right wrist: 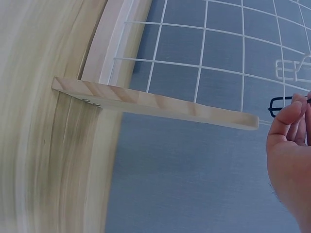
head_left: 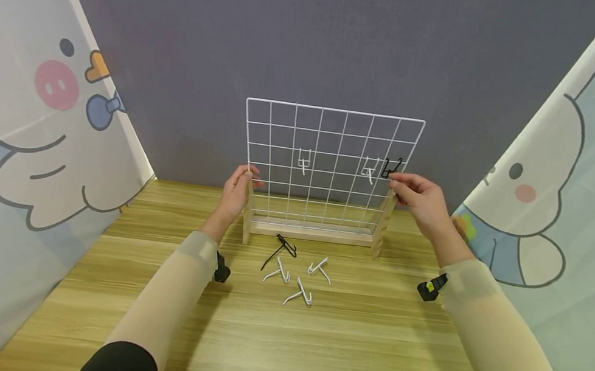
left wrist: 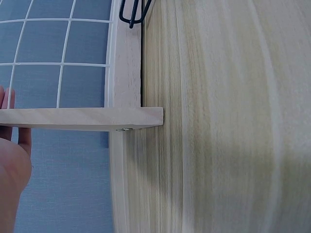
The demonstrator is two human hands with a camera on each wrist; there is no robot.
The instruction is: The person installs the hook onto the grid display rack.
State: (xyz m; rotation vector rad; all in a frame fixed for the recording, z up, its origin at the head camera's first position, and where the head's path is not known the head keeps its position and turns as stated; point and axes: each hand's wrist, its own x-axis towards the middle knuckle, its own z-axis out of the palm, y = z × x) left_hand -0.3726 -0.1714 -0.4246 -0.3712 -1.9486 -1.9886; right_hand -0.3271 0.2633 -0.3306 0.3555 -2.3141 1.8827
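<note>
A white wire grid rack (head_left: 333, 109) stands upright in a wooden base (head_left: 314, 234). My left hand (head_left: 232, 195) grips its left wooden post (left wrist: 82, 116), thumb in front and fingers behind the wires. At the grid's right edge, my right hand (head_left: 423, 201) pinches a black hook (head_left: 390, 170) between thumb and fingertips. The hook's two prongs overlap the wires in the head view. Left of it, a white hook (head_left: 369, 171) hangs on the grid. Another white hook (head_left: 304, 162) hangs nearer the middle.
On the wooden table (head_left: 357, 339), in front of the rack, lie a loose black hook (head_left: 285, 245) and three white hooks (head_left: 300, 293). A grey panel (head_left: 346, 44) rises behind the rack. Cartoon-printed sheets (head_left: 21, 99) flank the table on both sides.
</note>
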